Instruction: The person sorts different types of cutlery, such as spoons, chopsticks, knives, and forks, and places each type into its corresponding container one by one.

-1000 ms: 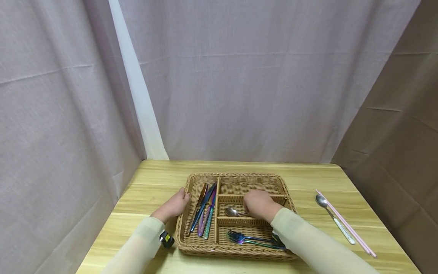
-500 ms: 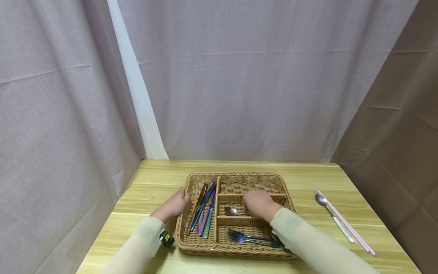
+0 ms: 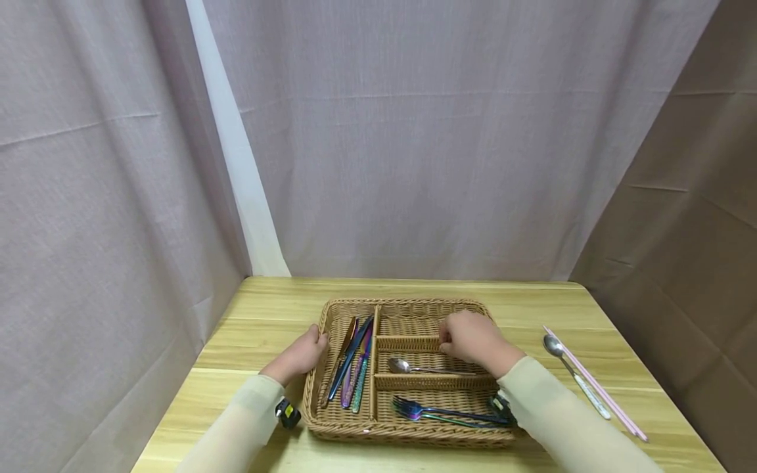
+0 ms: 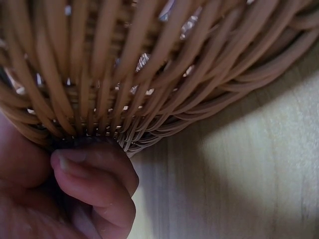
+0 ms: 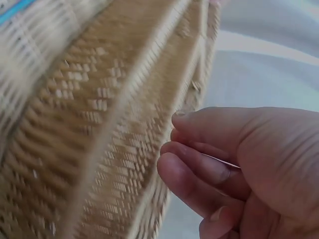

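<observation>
A divided wicker basket (image 3: 349, 430) stands on the table in the head view. My left hand (image 3: 300, 353) holds its left side, and the left wrist view shows curled fingers (image 4: 94, 184) against the woven wall. Over the right part of the basket hovers my right hand (image 3: 473, 336), its fingers loosely bent and nothing between them. Beneath it, a silver spoon (image 3: 399, 365) lies in the middle right compartment, bowl to the left. Several knives (image 3: 353, 361) fill the long left compartment. Iridescent forks (image 3: 414, 410) lie in the front right compartment.
Right of the basket, another spoon (image 3: 581, 380) with a pale patterned handle lies beside pink chopsticks (image 3: 609, 396). The wooden table (image 3: 260, 322) is bounded by a grey curtain (image 3: 414, 164) behind and more cloth at both sides.
My right hand has let go of the silver spoon and risen up and to the right, uncovering its handle. The left hand stays at the basket's left side.
</observation>
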Available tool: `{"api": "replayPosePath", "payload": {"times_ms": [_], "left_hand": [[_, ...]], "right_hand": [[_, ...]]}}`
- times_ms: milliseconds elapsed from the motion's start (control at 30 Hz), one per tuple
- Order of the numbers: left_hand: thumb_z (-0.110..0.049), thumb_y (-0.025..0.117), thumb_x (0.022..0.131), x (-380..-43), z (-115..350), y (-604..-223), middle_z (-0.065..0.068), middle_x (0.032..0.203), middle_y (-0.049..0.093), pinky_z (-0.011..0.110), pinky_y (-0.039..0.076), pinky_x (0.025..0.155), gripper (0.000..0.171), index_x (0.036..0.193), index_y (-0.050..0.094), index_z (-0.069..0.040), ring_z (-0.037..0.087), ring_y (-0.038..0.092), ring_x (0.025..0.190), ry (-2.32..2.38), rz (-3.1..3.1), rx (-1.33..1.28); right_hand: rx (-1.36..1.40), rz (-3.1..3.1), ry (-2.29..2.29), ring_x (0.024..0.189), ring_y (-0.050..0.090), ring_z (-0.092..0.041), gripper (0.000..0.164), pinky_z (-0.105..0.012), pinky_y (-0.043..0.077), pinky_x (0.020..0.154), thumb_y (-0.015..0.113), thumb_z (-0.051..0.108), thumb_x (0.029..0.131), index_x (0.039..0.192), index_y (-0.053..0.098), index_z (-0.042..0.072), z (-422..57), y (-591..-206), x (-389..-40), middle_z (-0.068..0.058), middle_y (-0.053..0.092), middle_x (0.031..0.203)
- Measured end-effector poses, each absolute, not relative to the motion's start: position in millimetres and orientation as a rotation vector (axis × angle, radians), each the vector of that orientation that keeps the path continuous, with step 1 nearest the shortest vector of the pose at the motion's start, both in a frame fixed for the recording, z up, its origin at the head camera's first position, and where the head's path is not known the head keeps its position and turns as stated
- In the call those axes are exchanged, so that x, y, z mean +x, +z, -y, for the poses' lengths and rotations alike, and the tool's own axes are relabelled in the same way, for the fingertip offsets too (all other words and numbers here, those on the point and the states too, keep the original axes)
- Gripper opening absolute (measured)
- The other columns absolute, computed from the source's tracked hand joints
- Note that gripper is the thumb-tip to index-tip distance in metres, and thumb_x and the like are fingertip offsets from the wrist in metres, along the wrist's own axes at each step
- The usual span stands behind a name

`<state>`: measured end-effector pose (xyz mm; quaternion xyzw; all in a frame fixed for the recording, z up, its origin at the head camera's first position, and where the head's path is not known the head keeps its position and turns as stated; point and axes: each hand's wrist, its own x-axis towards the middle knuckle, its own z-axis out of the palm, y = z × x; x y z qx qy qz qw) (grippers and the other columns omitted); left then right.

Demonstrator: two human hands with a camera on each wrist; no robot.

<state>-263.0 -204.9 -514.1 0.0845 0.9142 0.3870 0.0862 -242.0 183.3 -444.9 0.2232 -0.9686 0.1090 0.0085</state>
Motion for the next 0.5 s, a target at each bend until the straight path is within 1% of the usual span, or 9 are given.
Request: {"api": "replayPosePath", "payload": {"times_ms": [67,200,233,333,433,500], "left_hand": [[-0.019,0.039,0.119,-263.2,204.8,-514.2,0.031,0.124,0.061,0.058,0.056,0.101,0.034,0.134,0.047,0.010,0.040,0.063,0.115,1.152,-2.724,0.248],[-0.019,0.038,0.119,-262.9,204.4,-513.5,0.036,0.133,0.059,0.060,0.055,0.105,0.039,0.140,0.045,0.013,0.044,0.062,0.124,1.162,-2.714,0.257],[-0.019,0.039,0.119,-262.8,204.3,-513.4,0.036,0.132,0.059,0.060,0.055,0.105,0.039,0.139,0.045,0.013,0.044,0.062,0.124,1.165,-2.712,0.258],[-0.019,0.039,0.119,-262.2,204.7,-513.6,0.035,0.130,0.060,0.060,0.055,0.105,0.037,0.138,0.046,0.012,0.044,0.063,0.123,1.172,-2.709,0.253],[-0.019,0.039,0.119,-261.8,205.0,-513.9,0.034,0.130,0.061,0.060,0.054,0.107,0.036,0.137,0.046,0.011,0.043,0.063,0.124,1.173,-2.710,0.248],[-0.020,0.038,0.119,-261.4,205.0,-513.7,0.035,0.133,0.060,0.061,0.052,0.110,0.038,0.140,0.045,0.012,0.044,0.062,0.127,1.170,-2.713,0.248]], "right_hand": [[0.654,3.022,0.370,0.064,0.053,-0.012,0.024,-0.036,0.048,0.059,0.084,0.017,0.094,0.076,0.070,0.023,-194.5,-439.1,-244.1,0.010,0.063,0.074],[0.564,3.026,0.411,0.066,0.056,-0.012,0.013,-0.039,0.051,0.062,0.080,0.017,0.097,0.085,0.076,0.021,-218.0,-428.7,-245.4,0.009,0.067,0.078],[0.552,3.020,0.411,0.066,0.056,-0.012,0.011,-0.040,0.052,0.062,0.080,0.017,0.097,0.087,0.076,0.020,-224.2,-426.8,-245.3,0.009,0.067,0.079],[0.517,3.010,0.422,0.068,0.058,-0.012,0.008,-0.041,0.053,0.063,0.077,0.015,0.096,0.089,0.077,0.018,-242.7,-425.2,-245.4,0.008,0.068,0.079],[0.464,3.007,0.439,0.071,0.061,-0.013,0.002,-0.043,0.055,0.066,0.077,0.015,0.095,0.095,0.079,0.015,-262.3,-429.3,-246.3,0.006,0.070,0.083],[0.416,3.018,0.444,0.075,0.063,-0.015,0.006,-0.046,0.056,0.067,0.077,0.016,0.095,0.100,0.079,0.012,-276.1,-434.0,-247.0,0.004,0.072,0.087]]}}
